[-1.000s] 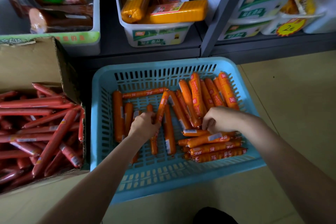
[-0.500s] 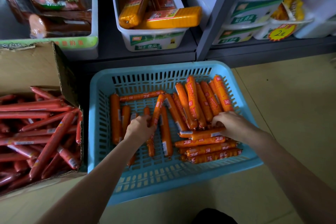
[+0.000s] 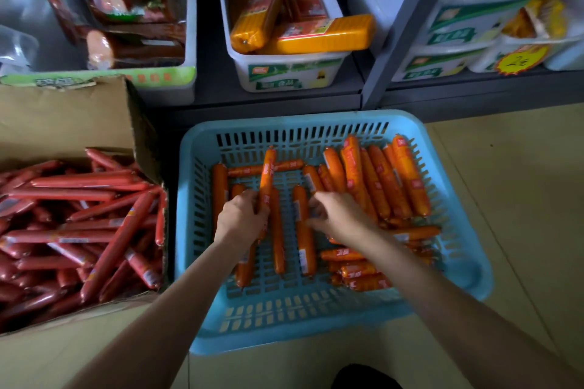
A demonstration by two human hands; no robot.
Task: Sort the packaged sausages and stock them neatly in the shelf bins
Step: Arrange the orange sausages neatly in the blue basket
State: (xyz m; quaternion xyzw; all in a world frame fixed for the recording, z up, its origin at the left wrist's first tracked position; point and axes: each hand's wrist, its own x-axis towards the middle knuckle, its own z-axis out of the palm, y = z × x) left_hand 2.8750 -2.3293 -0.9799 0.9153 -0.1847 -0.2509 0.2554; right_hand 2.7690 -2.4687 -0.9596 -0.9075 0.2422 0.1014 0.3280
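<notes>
A light blue slotted basket (image 3: 202, 230) on the floor holds several orange packaged sausages. My left hand (image 3: 240, 218) grips one thin orange sausage (image 3: 267, 174), which points away from me with its far end raised. My right hand (image 3: 339, 215) reaches into the middle of the basket, fingers curled down onto a thicker orange sausage (image 3: 305, 243) lying lengthwise; whether it grips the sausage is not plain. A neat row of orange sausages (image 3: 382, 180) lies at the basket's far right, and a short stack (image 3: 360, 275) lies crosswise near the front right.
A cardboard box (image 3: 69, 123) of red sausages (image 3: 82, 230) stands left of the basket. On the shelf behind are a white bin (image 3: 284, 73) of yellow-orange packs, a bin (image 3: 189, 41) of dark sausage packs and more white bins (image 3: 467, 25) past a grey post (image 3: 401, 25).
My right hand has moved left from the crosswise stack to the middle of the basket. My left hand has turned its thin sausage to point straight away.
</notes>
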